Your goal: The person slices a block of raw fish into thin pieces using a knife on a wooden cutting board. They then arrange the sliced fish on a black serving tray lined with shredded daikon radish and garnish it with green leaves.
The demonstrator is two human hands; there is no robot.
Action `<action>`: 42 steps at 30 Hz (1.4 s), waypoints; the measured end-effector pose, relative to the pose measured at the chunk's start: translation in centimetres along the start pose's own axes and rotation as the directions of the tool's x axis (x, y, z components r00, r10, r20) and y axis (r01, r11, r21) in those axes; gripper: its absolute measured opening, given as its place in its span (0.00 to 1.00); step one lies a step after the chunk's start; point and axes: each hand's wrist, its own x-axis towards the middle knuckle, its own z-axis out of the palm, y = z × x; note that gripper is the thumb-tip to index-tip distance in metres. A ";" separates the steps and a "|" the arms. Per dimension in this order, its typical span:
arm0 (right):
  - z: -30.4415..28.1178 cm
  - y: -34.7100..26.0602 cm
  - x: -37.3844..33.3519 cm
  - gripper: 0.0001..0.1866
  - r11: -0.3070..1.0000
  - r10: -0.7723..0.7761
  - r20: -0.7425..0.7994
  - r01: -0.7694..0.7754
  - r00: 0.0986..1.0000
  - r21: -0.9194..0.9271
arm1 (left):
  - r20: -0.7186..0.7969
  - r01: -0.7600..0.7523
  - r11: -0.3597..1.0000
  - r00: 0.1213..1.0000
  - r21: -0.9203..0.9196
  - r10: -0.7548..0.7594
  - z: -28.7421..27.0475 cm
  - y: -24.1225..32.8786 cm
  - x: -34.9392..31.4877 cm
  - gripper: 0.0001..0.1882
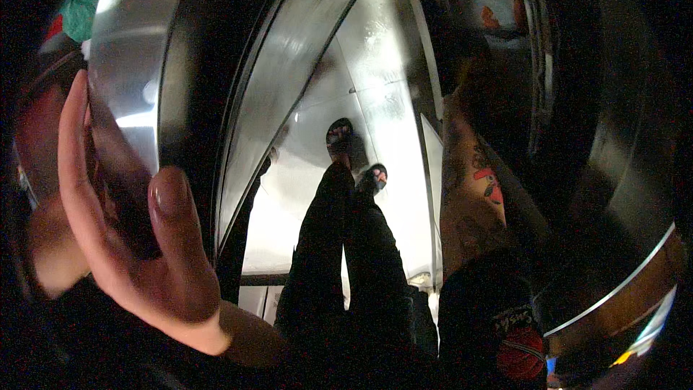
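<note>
On the left my left hand (137, 263) is raised, its fingers stretched upward and the thumb standing apart. I see nothing held in it. Beside its fingers is a shiny metal surface (130, 50). My right forearm (465, 202), tattooed and coming out of a dark sleeve, reaches upward right of the middle. Deep shadow hides my right hand, so its fingers and anything in them cannot be made out.
Below me my legs in dark trousers (317, 253) and feet in dark sandals (339, 137) stand on a bright, glossy floor (289, 195). Smooth metal panels (278, 65) flank it. A green crumpled thing (81, 11) shows at the upper left; a brown, light-edged surface (613, 303) lies lower right.
</note>
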 end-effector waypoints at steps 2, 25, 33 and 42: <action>1.0 0.4 0.3 0.22 1.000 -0.002 0.021 0.002 1.000 -0.002 | 0.013 -0.051 0.999 0.999 0.003 0.051 -1.4 -0.5 -0.1 0.30; 2.9 2.7 2.3 0.25 0.997 -0.054 0.076 0.049 0.996 0.065 | -0.047 -0.023 0.995 0.999 0.100 0.028 -1.5 -0.3 0.3 0.27; 3.4 3.8 -0.7 0.26 0.996 -0.043 0.117 0.033 0.992 0.080 | -0.022 0.051 0.999 0.998 -0.003 -0.051 -1.5 0.5 0.1 0.28; -2.2 2.0 -12.7 0.26 0.986 -0.129 0.393 0.162 0.910 -0.050 | -0.175 0.020 0.998 0.985 0.054 -0.010 -1.5 1.2 0.5 0.36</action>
